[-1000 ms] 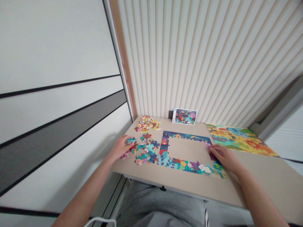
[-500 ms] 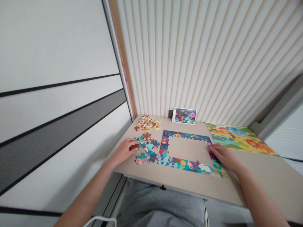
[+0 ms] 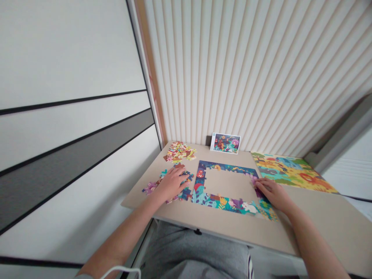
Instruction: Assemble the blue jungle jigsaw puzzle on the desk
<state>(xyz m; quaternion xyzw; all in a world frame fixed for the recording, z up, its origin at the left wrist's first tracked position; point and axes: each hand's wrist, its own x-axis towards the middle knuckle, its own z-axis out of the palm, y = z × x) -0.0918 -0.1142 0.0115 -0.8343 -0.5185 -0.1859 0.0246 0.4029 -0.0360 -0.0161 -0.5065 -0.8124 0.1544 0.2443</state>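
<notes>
The left hand [image 3: 171, 185] lies spread over a scatter of loose jigsaw pieces [image 3: 150, 188], hiding most of them. Its grip looks open, though a piece could be under the palm. The right hand [image 3: 273, 194] sits curled at the right side of the puzzle border [image 3: 221, 205], its fingertips [image 3: 257, 183] touching a purple piece [image 3: 254, 179]; they hide whether it has hold. On the bench [image 3: 232, 236] lie a heap of pieces [image 3: 178, 152], a picture card [image 3: 225, 143] upright at the back, and a printed sheet [image 3: 293, 172].
</notes>
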